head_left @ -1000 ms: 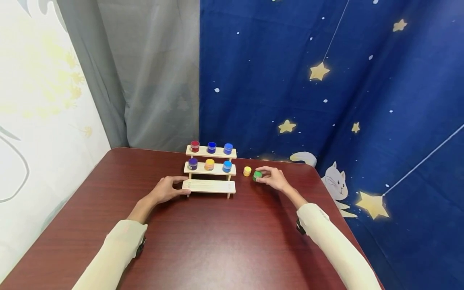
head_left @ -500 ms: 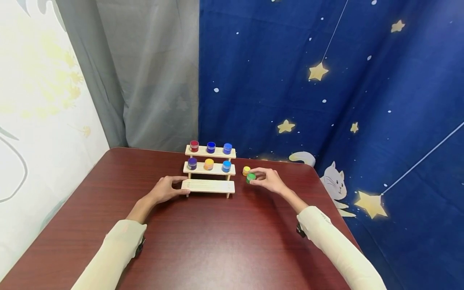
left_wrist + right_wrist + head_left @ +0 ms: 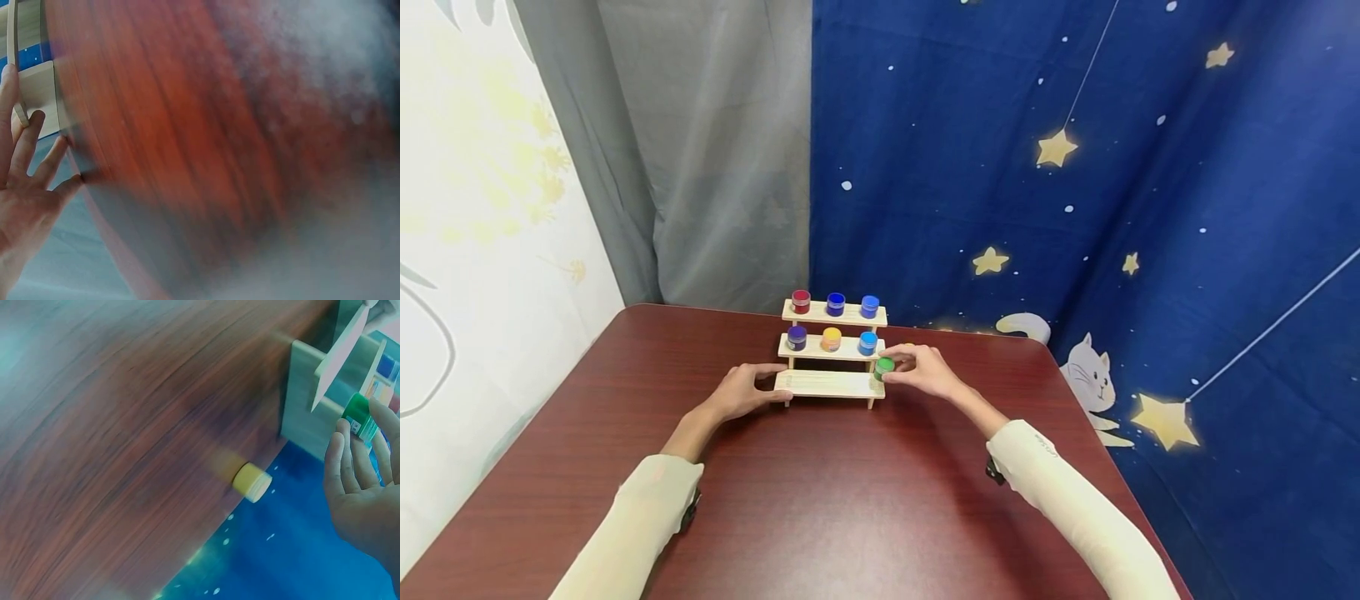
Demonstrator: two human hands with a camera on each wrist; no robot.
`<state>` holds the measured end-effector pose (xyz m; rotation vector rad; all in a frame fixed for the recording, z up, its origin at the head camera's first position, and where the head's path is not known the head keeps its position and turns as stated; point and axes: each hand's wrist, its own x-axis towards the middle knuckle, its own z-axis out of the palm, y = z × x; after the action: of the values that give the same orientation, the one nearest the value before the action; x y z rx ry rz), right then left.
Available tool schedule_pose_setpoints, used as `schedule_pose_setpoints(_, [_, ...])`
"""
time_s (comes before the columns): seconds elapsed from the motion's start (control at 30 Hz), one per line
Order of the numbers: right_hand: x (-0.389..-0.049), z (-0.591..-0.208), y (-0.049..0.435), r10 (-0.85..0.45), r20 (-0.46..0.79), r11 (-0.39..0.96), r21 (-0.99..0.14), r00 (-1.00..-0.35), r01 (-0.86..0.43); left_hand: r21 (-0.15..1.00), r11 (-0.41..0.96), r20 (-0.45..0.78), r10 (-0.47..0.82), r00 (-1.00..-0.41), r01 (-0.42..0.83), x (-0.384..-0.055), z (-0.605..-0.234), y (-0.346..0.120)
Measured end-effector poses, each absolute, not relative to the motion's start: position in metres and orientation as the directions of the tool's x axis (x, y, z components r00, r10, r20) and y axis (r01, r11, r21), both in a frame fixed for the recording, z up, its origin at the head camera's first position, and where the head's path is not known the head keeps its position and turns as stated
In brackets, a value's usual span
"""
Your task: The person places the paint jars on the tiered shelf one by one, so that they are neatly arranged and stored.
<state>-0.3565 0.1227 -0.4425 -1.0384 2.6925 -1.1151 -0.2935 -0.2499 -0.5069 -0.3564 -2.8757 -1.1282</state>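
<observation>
A three-tier wooden display rack (image 3: 829, 384) stands toward the back of the table. My left hand (image 3: 741, 394) grips the left end of its lowest board, thumb in front. In my right hand (image 3: 925, 371), a small green-lidded paint jar (image 3: 883, 368) is pinched between thumb and fingers, at the right end of that board. The right wrist view shows this green jar tilted and apart from the board. On the middle tier sit purple (image 3: 797, 337), orange-yellow (image 3: 831, 339) and light blue (image 3: 867, 342) jars. Red (image 3: 801, 302), dark blue (image 3: 836, 304) and blue (image 3: 869, 307) jars line the top.
A yellow jar (image 3: 252, 482) stands on the table right of the rack, mostly hidden behind my right hand in the head view. The reddish-brown table (image 3: 820, 500) ends at the back against grey (image 3: 730, 167) and blue star-patterned curtains (image 3: 925, 167).
My right hand has carried the green jar leftward from beside the yellow jar to the right end of the rack's lowest board. My left hand has stayed on the rack.
</observation>
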Motion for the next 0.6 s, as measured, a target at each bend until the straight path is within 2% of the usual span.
schedule_pose_setpoints(0.23, [-0.354, -0.439, 0.096, -0.635, 0.2, 0.458, -0.68, -0.746, -0.573, 0.668, 0.711, 0.11, 0.197, -0.974, 0.219, -0.294, -0.507, -0.25])
schedule_pose_setpoints(0.6, [-0.35, -0.437, 0.066, -0.673, 0.181, 0.456, -0.662, -0.717, -0.595, 0.661, 0.717, 0.111, 0.198, -0.974, 0.221, -0.293, -0.508, -0.251])
